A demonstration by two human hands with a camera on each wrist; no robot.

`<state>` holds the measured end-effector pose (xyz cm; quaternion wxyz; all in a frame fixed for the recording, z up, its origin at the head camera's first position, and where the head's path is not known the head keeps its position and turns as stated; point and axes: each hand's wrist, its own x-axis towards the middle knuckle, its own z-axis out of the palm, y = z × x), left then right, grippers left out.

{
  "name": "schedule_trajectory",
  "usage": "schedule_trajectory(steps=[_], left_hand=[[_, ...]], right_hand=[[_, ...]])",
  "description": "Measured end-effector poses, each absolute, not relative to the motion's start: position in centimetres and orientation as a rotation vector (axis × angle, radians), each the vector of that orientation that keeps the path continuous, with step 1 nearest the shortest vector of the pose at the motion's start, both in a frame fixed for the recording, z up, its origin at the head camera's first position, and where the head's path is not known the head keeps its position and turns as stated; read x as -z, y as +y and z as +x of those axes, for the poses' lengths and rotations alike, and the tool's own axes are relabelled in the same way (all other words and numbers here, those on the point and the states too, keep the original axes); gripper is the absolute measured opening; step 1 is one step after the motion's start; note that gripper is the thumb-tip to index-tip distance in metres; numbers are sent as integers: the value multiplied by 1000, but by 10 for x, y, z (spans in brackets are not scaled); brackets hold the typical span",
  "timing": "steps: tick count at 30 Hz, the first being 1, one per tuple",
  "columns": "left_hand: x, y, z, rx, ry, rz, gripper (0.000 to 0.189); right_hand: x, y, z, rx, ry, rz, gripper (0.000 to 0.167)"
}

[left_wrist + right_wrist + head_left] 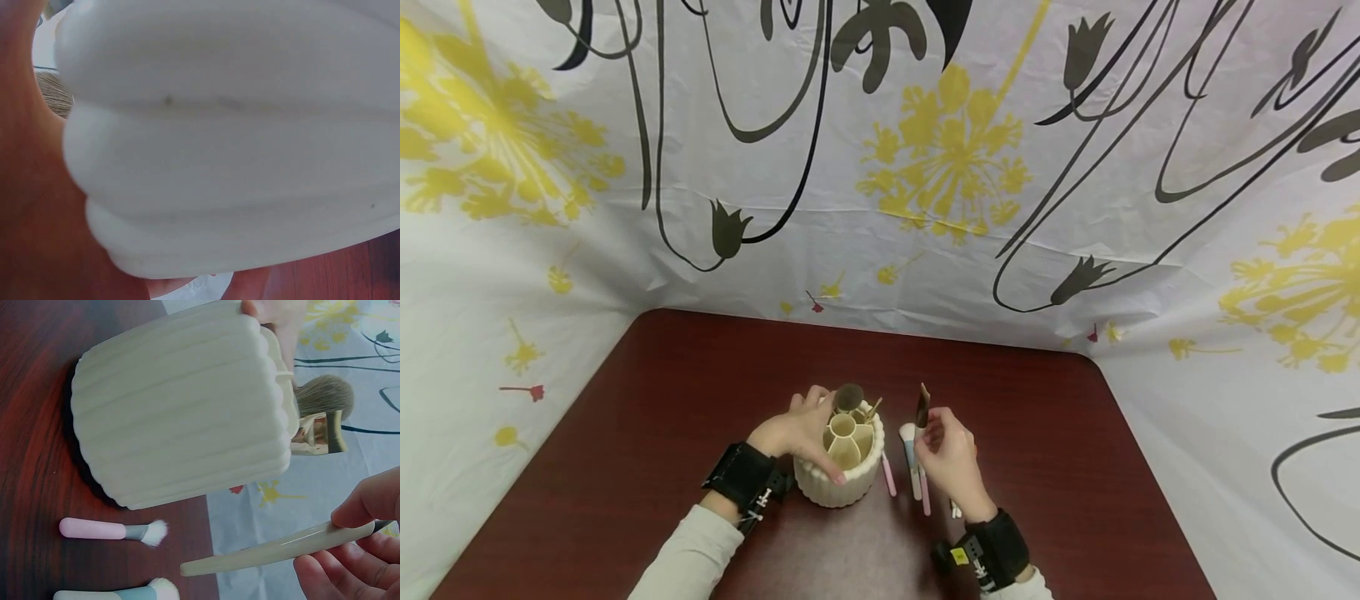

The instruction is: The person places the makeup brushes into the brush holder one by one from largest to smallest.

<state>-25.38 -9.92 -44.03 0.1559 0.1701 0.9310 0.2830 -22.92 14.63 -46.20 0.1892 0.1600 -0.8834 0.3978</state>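
A cream, ribbed makeup brush holder (838, 492) with divided compartments stands on the table. My left hand (801, 433) grips it by the rim from the left, thumb on the near side. Inside it stand a fluffy round brush (325, 394) and a flat brush with a gold ferrule (319, 434). To the right of the holder, my right hand (951, 457) pinches a makeup brush (269, 550) near its ferrule. That brush has a cream handle pointing down and a dark head pointing up. In the left wrist view the holder's ribbed wall (231, 150) fills most of the picture.
A small pink-handled brush (94, 528) lies on the dark red-brown table (737, 358) beside the holder. Near it is a brush with a blue ferrule (134, 594); another pink handle (926, 498) lies below my right hand. A patterned white sheet (820, 275) hangs behind the table.
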Motion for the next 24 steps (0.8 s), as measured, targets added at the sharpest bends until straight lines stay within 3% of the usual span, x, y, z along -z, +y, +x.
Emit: schedule_trajectory(steps=[24], left_hand=[[439, -98, -253, -806, 2672, 463, 121]], right_hand=[[437, 145, -221, -1229, -2336, 571, 32]])
